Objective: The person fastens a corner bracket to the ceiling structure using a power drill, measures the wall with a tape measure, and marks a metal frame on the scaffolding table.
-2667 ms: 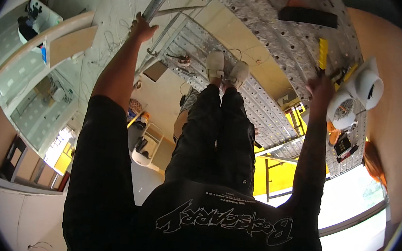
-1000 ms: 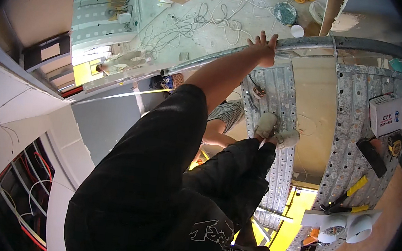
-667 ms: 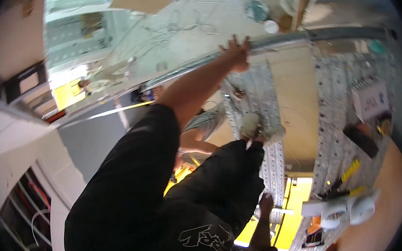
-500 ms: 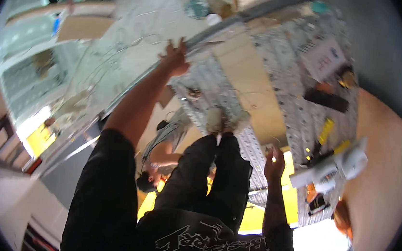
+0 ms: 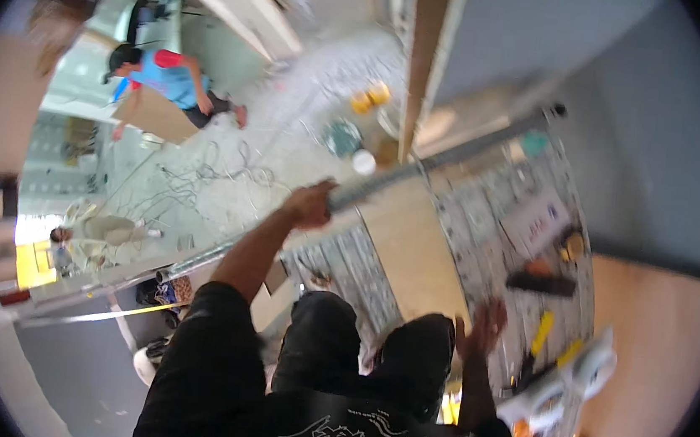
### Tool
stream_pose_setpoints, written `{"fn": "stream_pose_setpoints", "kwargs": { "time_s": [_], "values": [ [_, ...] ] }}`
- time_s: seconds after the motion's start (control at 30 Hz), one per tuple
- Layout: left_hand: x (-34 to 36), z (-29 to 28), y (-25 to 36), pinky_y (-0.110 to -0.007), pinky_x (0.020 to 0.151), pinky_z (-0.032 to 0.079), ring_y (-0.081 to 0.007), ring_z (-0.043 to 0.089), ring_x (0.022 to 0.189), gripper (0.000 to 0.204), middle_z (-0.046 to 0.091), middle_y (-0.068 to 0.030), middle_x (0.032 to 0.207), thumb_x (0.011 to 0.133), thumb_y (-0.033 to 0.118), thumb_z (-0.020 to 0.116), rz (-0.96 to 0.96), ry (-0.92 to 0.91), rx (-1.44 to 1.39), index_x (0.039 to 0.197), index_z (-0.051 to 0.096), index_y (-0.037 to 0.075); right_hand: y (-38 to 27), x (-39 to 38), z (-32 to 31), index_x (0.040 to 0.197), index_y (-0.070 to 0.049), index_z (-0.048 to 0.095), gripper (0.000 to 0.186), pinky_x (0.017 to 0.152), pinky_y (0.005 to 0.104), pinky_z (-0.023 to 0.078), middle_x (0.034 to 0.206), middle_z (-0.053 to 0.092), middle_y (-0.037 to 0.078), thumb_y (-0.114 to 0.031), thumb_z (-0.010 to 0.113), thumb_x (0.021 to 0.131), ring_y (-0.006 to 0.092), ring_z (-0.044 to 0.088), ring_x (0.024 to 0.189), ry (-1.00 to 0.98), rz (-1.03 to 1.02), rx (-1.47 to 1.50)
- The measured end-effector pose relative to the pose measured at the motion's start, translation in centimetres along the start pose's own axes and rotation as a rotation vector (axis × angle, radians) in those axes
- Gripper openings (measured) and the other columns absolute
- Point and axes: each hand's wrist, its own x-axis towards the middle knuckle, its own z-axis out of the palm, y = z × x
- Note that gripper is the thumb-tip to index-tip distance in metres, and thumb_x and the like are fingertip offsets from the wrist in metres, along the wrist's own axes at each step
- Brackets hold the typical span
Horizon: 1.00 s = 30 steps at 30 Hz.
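Observation:
My left hand (image 5: pixel 309 204) is wrapped round a long grey scaffold rail (image 5: pixel 457 155), which slants across the view in front of me. My right hand (image 5: pixel 483 328) hangs low over the platform with its fingers apart and nothing in it. Near it a tool with a yellow handle (image 5: pixel 541 331) and a dark oblong block (image 5: pixel 541 284) lie on a perforated metal plank (image 5: pixel 473 205). My bent knees are above the platform, where a plywood strip (image 5: pixel 414 250) runs between the metal planks.
A white box (image 5: pixel 535 219) and a white plastic fitting (image 5: pixel 575 379) lie on the right-hand plank. Far below, a person in blue and red (image 5: pixel 169 79) crouches, and another person (image 5: pixel 78 243) is farther left. Loose cables (image 5: pixel 202 175), a round green lid (image 5: pixel 342 138) and yellow containers (image 5: pixel 370 97) lie on the floor.
I have gone from standing to a crouch, my knees now bent. My left hand, spread at the rail before, has closed round it. My right hand has moved forward, fingers spread.

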Motion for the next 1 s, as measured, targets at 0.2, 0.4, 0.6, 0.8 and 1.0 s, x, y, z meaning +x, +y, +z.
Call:
{"fn": "stream_pose_setpoints", "kwargs": {
  "time_s": [0.2, 0.4, 0.6, 0.8, 1.0],
  "values": [
    [-3.1, -2.1, 2.5, -0.046, 0.094, 0.051, -0.0376, 0.054, 0.122, 0.074, 0.039, -0.0182, 0.147, 0.073, 0.028, 0.069, 0.191, 0.158, 0.112, 0.140, 0.042, 0.011, -1.4, -0.4, -1.2, 0.138, 0.001, 0.044, 0.073, 0.111, 0.0591, 0.027, 0.147, 0.038, 0.026, -0.052, 0.060, 0.091, 0.0450, 0.035, 0.137, 0.083, -0.094, -0.050],
    [-2.6, 0.0, 1.1, -0.047, 0.089, 0.052, -0.0364, 0.056, 0.119, 0.076, 0.037, -0.0173, 0.147, 0.072, 0.034, 0.071, 0.251, 0.402, 0.233, 0.139, 0.044, 0.012, -2.1, -1.2, -0.3, 0.141, 0.000, 0.041, 0.072, 0.110, 0.0551, 0.030, 0.147, 0.038, 0.022, -0.052, 0.056, 0.094, 0.0405, 0.035, 0.137, 0.138, -0.120, -0.203],
    [-4.1, 1.1, 0.5, -0.047, 0.084, 0.053, -0.0348, 0.061, 0.108, 0.066, 0.045, -0.0155, 0.138, 0.071, 0.038, 0.070, 0.182, 0.506, 0.248, 0.128, 0.052, 0.010, -2.5, -1.2, -0.2, 0.140, -0.002, 0.043, 0.069, 0.109, 0.0539, 0.032, 0.147, 0.040, 0.020, -0.053, 0.056, 0.094, 0.0373, 0.035, 0.138, 0.205, -0.191, -0.209],
    [-3.5, 1.6, 1.9, -0.047, 0.077, 0.054, -0.0324, 0.069, 0.090, 0.049, 0.069, -0.0137, 0.099, 0.069, 0.041, 0.067, 0.040, 0.378, 0.200, 0.108, 0.064, 0.011, -1.7, -2.1, 0.6, 0.137, -0.002, 0.045, 0.062, 0.108, 0.0510, 0.034, 0.143, 0.045, 0.020, -0.045, 0.058, 0.094, 0.0351, 0.042, 0.134, 0.297, -0.205, -0.245],
    [-4.4, 1.6, 2.6, -0.045, 0.076, 0.055, -0.0321, 0.070, 0.089, 0.045, 0.071, -0.0126, 0.093, 0.069, 0.041, 0.066, -0.008, 0.454, 0.219, 0.104, 0.069, 0.011, -1.9, 2.3, -0.9, 0.114, 0.005, 0.062, 0.044, 0.095, 0.0491, 0.045, 0.111, 0.063, 0.023, -0.034, 0.064, 0.093, 0.0402, 0.058, 0.107, 0.285, 0.067, 0.148]
  ]
}}
